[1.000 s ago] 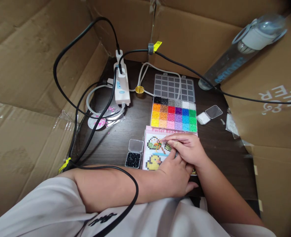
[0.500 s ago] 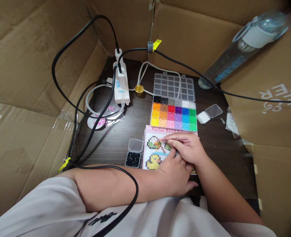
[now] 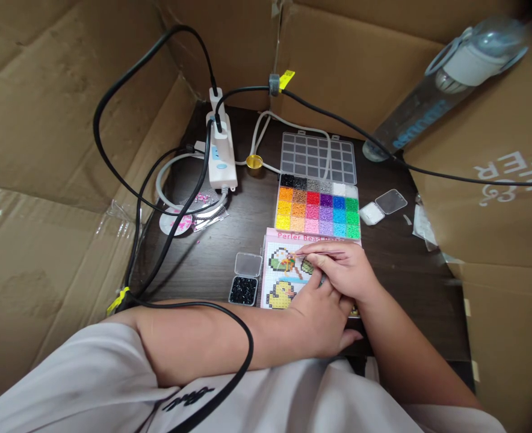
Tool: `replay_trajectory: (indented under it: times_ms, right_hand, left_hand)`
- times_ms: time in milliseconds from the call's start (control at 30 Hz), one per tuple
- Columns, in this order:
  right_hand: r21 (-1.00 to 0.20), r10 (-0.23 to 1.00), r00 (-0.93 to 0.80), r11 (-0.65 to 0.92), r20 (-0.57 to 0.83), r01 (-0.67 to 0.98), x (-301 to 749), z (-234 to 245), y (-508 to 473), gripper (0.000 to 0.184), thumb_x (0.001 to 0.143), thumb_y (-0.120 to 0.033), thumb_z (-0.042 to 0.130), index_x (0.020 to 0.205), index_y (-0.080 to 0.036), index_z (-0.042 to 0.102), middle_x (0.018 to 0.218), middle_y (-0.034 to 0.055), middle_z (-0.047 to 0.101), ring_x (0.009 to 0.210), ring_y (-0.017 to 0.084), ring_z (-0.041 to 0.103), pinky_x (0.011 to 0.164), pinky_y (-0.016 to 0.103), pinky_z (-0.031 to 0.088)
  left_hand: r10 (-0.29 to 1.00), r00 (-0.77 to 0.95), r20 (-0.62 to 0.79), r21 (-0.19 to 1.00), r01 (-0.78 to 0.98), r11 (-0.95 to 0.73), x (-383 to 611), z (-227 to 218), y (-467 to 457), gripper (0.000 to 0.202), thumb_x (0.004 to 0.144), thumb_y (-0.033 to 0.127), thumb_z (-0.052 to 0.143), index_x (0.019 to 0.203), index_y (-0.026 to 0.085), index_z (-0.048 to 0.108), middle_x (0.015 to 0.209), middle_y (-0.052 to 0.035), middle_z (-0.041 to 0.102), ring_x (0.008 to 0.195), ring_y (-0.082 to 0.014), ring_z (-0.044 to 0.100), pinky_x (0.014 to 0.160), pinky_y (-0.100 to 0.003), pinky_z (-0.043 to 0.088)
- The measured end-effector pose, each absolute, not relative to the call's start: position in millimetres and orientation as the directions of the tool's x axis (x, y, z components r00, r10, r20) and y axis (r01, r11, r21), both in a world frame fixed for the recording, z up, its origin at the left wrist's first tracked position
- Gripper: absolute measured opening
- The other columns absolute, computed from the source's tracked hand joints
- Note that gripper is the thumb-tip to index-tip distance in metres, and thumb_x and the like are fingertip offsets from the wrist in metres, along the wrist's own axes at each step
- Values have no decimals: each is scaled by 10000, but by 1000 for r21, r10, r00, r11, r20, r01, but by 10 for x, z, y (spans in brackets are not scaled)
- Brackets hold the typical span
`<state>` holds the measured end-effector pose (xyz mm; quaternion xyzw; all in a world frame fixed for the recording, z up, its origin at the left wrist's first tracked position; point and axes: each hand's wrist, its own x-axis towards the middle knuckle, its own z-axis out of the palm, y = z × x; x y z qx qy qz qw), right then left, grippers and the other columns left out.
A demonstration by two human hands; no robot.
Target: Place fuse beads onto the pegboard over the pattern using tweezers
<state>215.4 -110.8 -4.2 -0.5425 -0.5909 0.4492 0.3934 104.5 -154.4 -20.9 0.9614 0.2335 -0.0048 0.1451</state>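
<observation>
Both hands rest on the pattern sheet [image 3: 278, 278]. Right hand [image 3: 345, 270] pinches tweezers [image 3: 322, 255], tips at the bird design. Left hand [image 3: 318, 316] lies flat, holding nothing, pressing the sheet below the bead organizer [image 3: 318, 210].

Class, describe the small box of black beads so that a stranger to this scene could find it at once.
Start at the big bead organiser with its rows of coloured compartments. Move down to the pattern sheet under the hands; the small box of black beads lies just left of it. Its contents are all black, unlike the white-filled box to the right.
</observation>
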Motion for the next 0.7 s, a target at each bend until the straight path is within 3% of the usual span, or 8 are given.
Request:
replay_trajectory:
  times_ms: [300,367,500,600,700]
  right_hand:
    - [-974,997,-20,-67,-73,217,2175,-16,-1104,114,772,-193,690,811,-217,794,859,47,786,794,191,740,721,300,615]
    - [-981,995,40,-97,-92,168,2216,-33,-1104,106,780,-209,703,833,-212,794,825,49,780,718,168,716,642,270,590]
    - [-993,979,189,-58,-77,-105,2363,-62,-1058,108,782,-289,749,864,-225,780,743,32,750,508,99,560,449,224,452]
    - [-946,963,270,64,-26,-317,2526,-32,-990,141,754,-350,779,829,-232,758,840,33,761,500,77,500,442,219,419]
    - [-906,948,317,114,-24,-409,2706,15,-934,120,768,-375,763,810,-267,731,824,-13,750,474,57,432,416,190,383]
  left_hand:
    - [469,883,-33,252,461,-851,1031,-197,-1541,744,896,663,351,1398,136,505,1456,-192,469,1394,-410,296,1117,-605,143]
    - [478,878,-20,235,469,-851,1032,-203,-1545,767,892,667,353,1413,120,481,1473,-209,440,1400,-409,291,1124,-587,141]
    - [507,862,8,197,496,-846,1038,-226,-1565,819,882,682,357,1463,107,398,1502,-254,371,1425,-408,255,1124,-563,149]
    - [509,861,19,185,497,-848,1038,-242,-1574,829,883,687,347,1485,118,358,1521,-266,330,1433,-412,240,1116,-559,165]
    - [507,862,15,190,495,-848,1038,-243,-1566,824,883,681,362,1479,111,366,1527,-274,311,1430,-419,243,1108,-555,182]
